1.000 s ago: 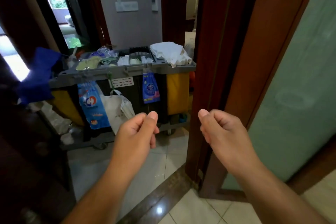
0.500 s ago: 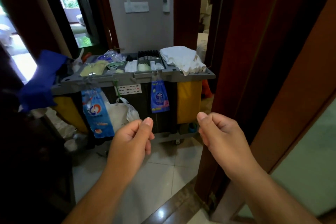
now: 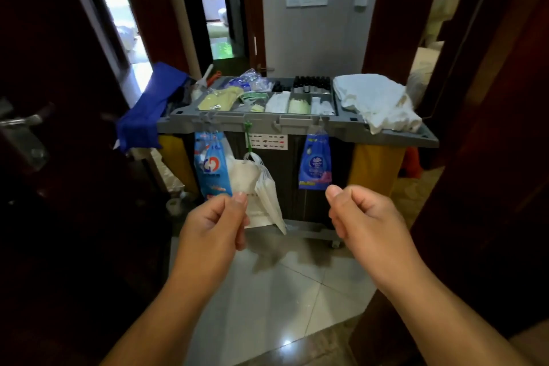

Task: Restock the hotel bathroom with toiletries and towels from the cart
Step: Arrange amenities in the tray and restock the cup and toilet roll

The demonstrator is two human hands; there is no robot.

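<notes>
- Your left hand (image 3: 214, 226) and right hand (image 3: 367, 217) stayed loosely fisted, thumbs up, gripping nothing.
- The cart (image 3: 297, 125) grew nearer and centred, and the door frame (image 3: 490, 157) slid to the right edge.
- Towels (image 3: 374, 98) and toiletries (image 3: 297, 102) sat untouched on the cart top, so collecting stock probably came next.
</notes>
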